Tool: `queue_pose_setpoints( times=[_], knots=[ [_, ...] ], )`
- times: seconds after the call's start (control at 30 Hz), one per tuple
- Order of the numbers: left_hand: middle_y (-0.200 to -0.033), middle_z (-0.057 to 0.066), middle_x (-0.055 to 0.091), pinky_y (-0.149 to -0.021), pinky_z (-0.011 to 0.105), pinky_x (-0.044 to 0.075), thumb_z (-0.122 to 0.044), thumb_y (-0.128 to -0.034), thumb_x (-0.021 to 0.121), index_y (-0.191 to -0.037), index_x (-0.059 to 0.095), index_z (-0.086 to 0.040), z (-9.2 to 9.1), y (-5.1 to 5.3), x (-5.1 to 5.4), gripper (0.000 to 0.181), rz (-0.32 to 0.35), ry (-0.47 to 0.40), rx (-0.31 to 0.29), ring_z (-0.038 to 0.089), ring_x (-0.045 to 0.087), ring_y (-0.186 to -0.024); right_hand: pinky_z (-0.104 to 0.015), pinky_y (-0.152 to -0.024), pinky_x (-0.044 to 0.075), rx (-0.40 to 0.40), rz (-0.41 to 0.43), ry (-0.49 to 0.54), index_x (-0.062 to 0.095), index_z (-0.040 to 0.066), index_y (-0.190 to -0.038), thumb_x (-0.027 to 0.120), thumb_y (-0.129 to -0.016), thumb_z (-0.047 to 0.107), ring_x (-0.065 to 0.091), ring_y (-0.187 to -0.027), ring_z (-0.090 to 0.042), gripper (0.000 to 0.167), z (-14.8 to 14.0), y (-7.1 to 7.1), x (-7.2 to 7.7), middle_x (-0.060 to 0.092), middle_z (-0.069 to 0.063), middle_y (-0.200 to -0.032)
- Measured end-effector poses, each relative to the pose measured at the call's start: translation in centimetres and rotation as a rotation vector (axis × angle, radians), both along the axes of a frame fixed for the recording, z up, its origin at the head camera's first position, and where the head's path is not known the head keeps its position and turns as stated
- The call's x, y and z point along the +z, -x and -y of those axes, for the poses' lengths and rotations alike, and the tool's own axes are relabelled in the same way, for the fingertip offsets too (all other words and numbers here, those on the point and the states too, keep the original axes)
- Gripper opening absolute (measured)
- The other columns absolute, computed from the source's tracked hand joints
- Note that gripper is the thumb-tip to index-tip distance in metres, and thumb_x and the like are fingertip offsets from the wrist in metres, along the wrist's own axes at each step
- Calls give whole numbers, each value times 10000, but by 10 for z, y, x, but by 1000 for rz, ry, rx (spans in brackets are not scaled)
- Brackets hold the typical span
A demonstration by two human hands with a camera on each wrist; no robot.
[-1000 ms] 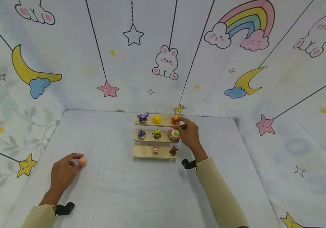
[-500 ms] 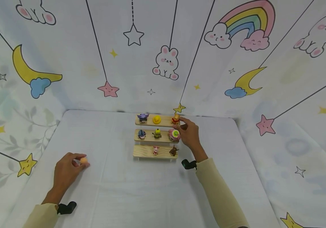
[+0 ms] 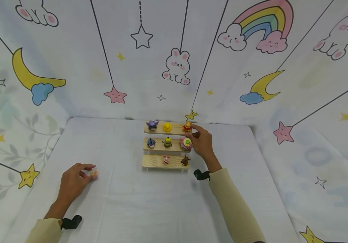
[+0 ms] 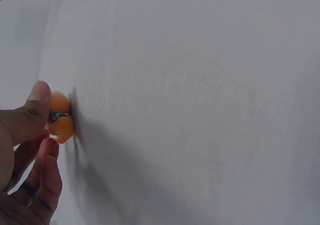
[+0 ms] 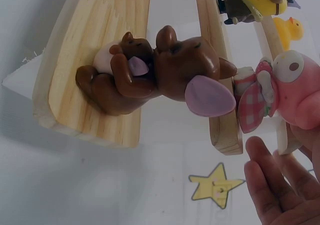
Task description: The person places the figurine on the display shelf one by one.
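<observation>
At the left of the table, my left hand point(image 3: 73, 182) holds a small orange figurine point(image 3: 93, 174) between thumb and fingers. In the left wrist view, this figurine point(image 4: 61, 122) lies close to the white cloth, with a dark band round its middle. My right hand point(image 3: 202, 141) is at the right end of the top shelf, thumb and index finger at a yellow bear figurine point(image 3: 187, 127) in a red shirt. Its other fingers point(image 5: 267, 180) show loosely bent in the right wrist view, where the bear is hidden. Just below sits a pink figurine point(image 5: 300, 90).
Three stepped wooden shelves point(image 3: 154, 162) stand at the table's back. They bear a purple figurine point(image 3: 152, 125), a yellow duck point(image 3: 167, 127), a blue figurine point(image 3: 151, 142), a minion-like figurine point(image 3: 167, 142), a small pink-and-white figurine point(image 3: 166, 160) and a brown kangaroo-like figurine point(image 5: 125, 75).
My left hand has shifted slightly right with the orange figurine, whose visible side has turned from plain orange to a paler, more detailed one. The right hand stays at the bear.
</observation>
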State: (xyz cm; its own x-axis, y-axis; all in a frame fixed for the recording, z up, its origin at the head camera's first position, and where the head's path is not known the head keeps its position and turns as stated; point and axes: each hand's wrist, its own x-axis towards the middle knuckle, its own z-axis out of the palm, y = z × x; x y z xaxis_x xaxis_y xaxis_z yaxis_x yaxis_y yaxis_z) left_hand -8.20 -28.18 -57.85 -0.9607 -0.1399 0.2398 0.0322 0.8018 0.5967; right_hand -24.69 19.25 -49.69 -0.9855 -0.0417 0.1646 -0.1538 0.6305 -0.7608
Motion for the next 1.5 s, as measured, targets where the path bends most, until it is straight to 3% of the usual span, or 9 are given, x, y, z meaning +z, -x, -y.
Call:
queue_pose_setpoints(
  times=[0.17, 0.33, 0.73, 1.1, 1.33, 1.5],
  knots=[
    [-1044, 121, 780, -602, 221, 461, -126, -779, 953, -1157, 809, -78, 3, 0, -1, 407, 59, 0, -7, 106, 632, -732, -480, -837, 619, 1, -2, -4, 656, 129, -1451, 773, -988, 311, 766, -1006, -301, 511, -1, 0, 0, 779, -170, -1162],
    [-1018, 113, 771, -591, 226, 446, -113, -765, 954, -1169, 800, -67, 2, 1, -4, 434, 102, -1, -41, 26, 545, -719, -477, -832, 618, -1, 1, 1, 654, 127, -1455, 774, -989, 302, 763, -1008, -302, 512, 0, 0, 0, 773, -174, -1170],
    [-883, 6, 729, -577, 237, 419, -133, -741, 967, -1064, 830, -124, 2, 3, 1, 351, 86, 43, -96, 4, 523, -698, -480, -842, 622, -12, 4, -7, 654, 131, -1456, 777, -986, 313, 763, -1022, -301, 519, 1, -1, 3, 773, -163, -1183],
    [-885, -11, 709, -635, 251, 447, -151, -788, 942, -1065, 813, -123, 1, 3, 0, 306, 184, 54, -143, 98, 555, -762, -470, -820, 616, -16, 18, 1, 653, 129, -1460, 782, -982, 326, 761, -1005, -299, 533, 0, -2, 3, 781, -163, -1139],
    [-830, -38, 683, -580, 247, 380, -135, -796, 935, -1081, 771, -128, -6, 5, 4, 328, 132, 68, -131, 61, 486, -681, -471, -829, 617, -12, 7, -9, 650, 125, -1462, 777, -987, 321, 759, -1005, -300, 530, 0, -2, 3, 779, -166, -1142],
    [-937, 25, 758, -583, 243, 391, -124, -817, 923, -1110, 745, -118, -19, 7, 14, 343, 127, 38, -112, 76, 516, -692, -493, -849, 623, -5, -13, -4, 652, 115, -1457, 790, -974, 330, 771, -1006, -310, 547, -1, -1, 1, 784, -173, -1136]
  ],
)
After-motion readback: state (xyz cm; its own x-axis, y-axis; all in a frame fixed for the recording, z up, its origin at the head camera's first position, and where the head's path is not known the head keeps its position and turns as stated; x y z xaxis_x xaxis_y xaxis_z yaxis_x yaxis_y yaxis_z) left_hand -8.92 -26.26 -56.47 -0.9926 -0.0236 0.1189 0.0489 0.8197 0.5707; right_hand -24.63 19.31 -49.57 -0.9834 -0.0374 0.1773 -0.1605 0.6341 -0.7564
